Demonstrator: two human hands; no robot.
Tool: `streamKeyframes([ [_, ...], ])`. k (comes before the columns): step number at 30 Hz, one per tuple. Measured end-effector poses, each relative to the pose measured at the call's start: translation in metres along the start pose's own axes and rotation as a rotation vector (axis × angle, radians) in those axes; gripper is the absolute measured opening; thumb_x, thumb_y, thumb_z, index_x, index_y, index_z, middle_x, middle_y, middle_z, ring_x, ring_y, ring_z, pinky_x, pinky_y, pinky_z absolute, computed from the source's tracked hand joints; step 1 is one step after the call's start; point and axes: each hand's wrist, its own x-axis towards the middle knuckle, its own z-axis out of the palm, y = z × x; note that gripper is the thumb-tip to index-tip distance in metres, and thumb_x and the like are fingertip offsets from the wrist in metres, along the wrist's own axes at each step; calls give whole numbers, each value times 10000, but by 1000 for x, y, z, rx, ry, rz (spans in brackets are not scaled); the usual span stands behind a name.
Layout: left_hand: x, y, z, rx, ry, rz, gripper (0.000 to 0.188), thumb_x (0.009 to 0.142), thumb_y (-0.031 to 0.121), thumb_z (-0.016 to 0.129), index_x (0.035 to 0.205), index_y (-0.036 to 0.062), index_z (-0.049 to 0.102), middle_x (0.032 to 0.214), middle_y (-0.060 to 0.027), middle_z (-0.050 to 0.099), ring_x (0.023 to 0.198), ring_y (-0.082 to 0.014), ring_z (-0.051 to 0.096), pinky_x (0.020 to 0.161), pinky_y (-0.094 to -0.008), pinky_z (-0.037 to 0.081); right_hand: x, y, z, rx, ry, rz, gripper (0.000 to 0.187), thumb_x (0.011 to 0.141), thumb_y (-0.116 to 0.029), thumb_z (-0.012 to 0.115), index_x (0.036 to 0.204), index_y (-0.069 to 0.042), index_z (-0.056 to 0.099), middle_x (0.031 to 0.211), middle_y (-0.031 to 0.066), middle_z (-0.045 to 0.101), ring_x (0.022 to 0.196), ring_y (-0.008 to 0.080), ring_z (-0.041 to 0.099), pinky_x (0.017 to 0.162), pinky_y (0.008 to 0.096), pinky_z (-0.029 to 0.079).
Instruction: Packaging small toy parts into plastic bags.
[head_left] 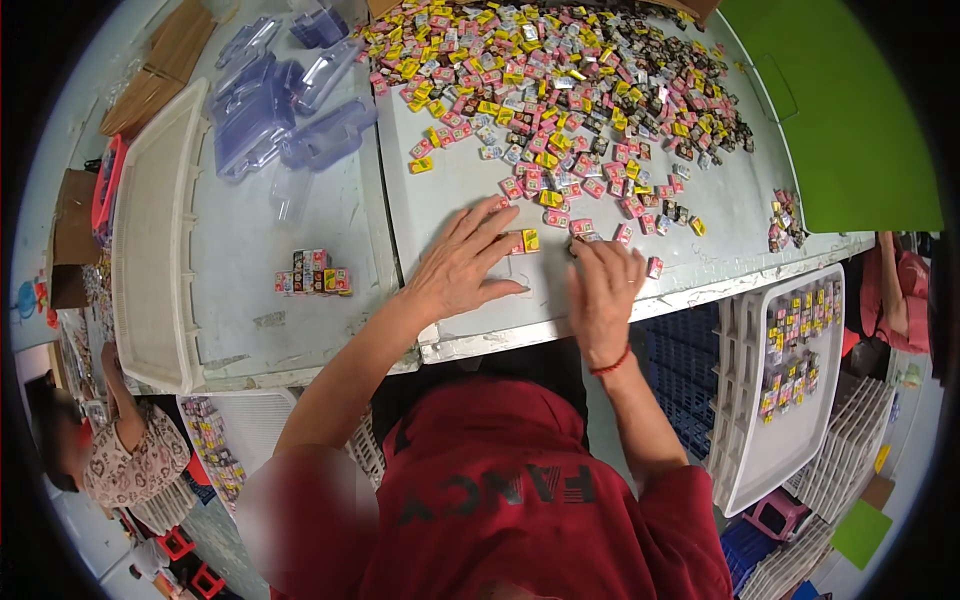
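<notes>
My left hand (pixel 465 258) lies nearly flat on the white table, fingers stretched and thumb out to the side. Its fingertips are beside a short row of small boxes, where a yellow box (pixel 530 240) shows at the right end next to a pink one. My right hand (pixel 606 285) has its fingers curled together, with the tips down at a pink-and-white box (pixel 582 228) and something dark. Whether it grips that dark piece is hidden by the fingers. A red cord circles the right wrist.
A large heap of small boxes (pixel 560 80) covers the far table. On the left table are a stacked cluster of boxes (pixel 312 275), clear plastic trays (pixel 265 110) and a white tray (pixel 155 240). Stacked white trays (pixel 735 400) stand right; another person (pixel 130 450) is at left.
</notes>
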Motion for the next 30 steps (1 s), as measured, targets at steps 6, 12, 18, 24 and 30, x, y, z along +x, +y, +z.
streamKeyframes([
  [6,19,12,9,30,300,104,227,765,104,692,965,15,632,988,-80,622,984,-247,596,852,-372,492,-10,48,-19,-89,49,102,217,785,11,651,991,-56,647,913,76,631,945,273,569,889,393,399],
  [12,51,52,44,17,121,-31,181,788,64,617,956,-1,628,1002,-107,588,964,-263,565,819,-385,474,13,38,-12,-83,8,71,236,786,-32,673,1019,-61,659,996,76,648,971,263,569,902,399,389],
  [18,48,58,47,94,98,-25,207,751,40,607,951,-10,624,1091,-129,599,1023,-293,559,871,-389,464,8,43,-11,-77,-12,28,268,766,-32,682,1032,-58,665,1034,87,639,1022,278,564,921,416,383],
  [24,63,48,35,15,170,10,179,716,18,587,893,-8,600,991,-124,579,987,-280,541,840,-380,448,9,46,-14,-109,-39,9,233,761,-38,687,993,-54,677,1027,83,633,1013,274,564,917,420,381],
  [30,90,35,35,123,12,117,199,751,59,586,941,11,628,1008,-101,599,985,-274,564,834,-392,459,-4,48,-16,-159,-50,29,180,823,-105,614,993,-81,668,1044,89,601,1001,274,539,923,436,364],
])
